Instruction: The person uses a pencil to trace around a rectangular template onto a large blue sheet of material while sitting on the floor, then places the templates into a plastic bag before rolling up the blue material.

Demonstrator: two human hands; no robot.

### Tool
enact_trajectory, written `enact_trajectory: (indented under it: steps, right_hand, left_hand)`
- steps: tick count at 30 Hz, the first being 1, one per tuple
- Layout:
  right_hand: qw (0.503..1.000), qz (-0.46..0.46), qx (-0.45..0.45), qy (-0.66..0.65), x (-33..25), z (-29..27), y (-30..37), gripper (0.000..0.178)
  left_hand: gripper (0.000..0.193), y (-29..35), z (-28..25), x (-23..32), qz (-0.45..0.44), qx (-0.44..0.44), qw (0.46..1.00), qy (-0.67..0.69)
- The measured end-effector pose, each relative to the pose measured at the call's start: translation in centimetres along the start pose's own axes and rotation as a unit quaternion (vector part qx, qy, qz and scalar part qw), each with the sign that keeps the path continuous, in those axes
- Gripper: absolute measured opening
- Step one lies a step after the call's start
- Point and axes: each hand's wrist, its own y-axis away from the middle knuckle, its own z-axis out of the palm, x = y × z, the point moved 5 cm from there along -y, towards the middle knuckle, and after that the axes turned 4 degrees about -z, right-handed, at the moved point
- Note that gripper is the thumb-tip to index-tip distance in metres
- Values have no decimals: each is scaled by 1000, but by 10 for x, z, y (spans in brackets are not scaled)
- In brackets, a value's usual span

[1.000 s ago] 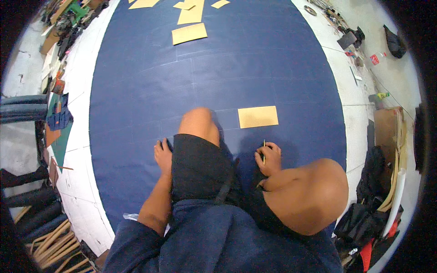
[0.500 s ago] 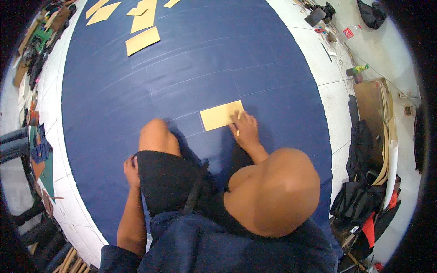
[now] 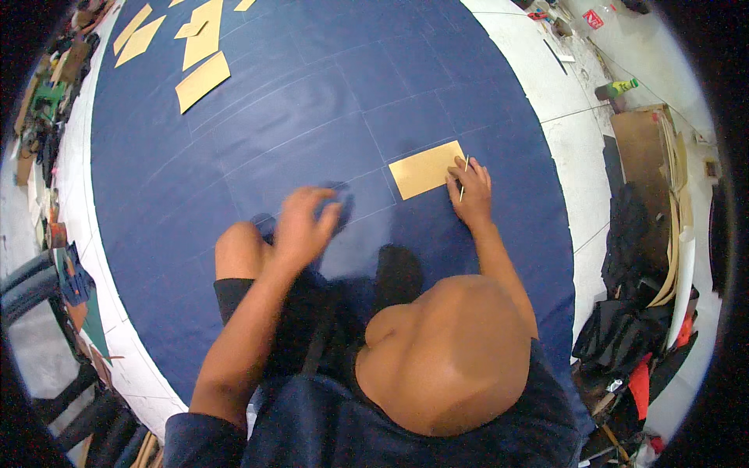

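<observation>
1. Dark-blue, smooth, slightly glossy sheet material lies spread beneath the person, marked with thin pale lines that divide parts of it into rectangles.
2. On it, right of centre, lies a yellow, flat rectangular card-like piece, slightly tilted, its right end higher than its left. One pale line runs just beside its left end.
3. The right hand is at the right end of that piece, with fingertips on or just over its edge; exact contact is hard to tell. The fingers are closed around a thin, pale, pencil-like stick, which points away from the person.
4. The left hand is blurred and holds nothing visible. Its thumb stands apart from the bent fingers, leaving a gap between them. It appears to hover over the sheet beside the left knee, well apart from the yellow piece.
5. Toward the upper left lie more yellow flat pieces: a four-sided one, a long one just beyond it with a smaller one overlapping it, and a slanted one farther left.
6. White floor tiles border the sheet. To the right are a green bottle, a brown upright panel, a black fabric bag and a red cloth-like piece.
</observation>
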Motion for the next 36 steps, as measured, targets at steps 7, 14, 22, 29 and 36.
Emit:
enact_trajectory:
  steps: [7, 14, 22, 29, 36]
  right_hand:
    - [1000, 14, -1, -2, -5, 1, 2, 25]
    - [1000, 15, 5, 0, -4, -2, 4, 26]
    - [1000, 3, 2, 2, -7, -6, 1, 25]
    - [1000, 4, 12, 0, -7, -6, 2, 24]
    - [1000, 5, -4, 0, -4, -2, 3, 28]
  left_hand:
    - [38, -30, 115, 28, 5, -68, 995, -77]
    - [45, -32, 131, 29, 5, -42, 989, -145]
    - [43, -33, 129, 31, -1, -21, 989, -144]
    - [40, -34, 131, 34, -6, -11, 989, -148]
    - [39, -34, 129, 32, -12, -6, 988, -157]
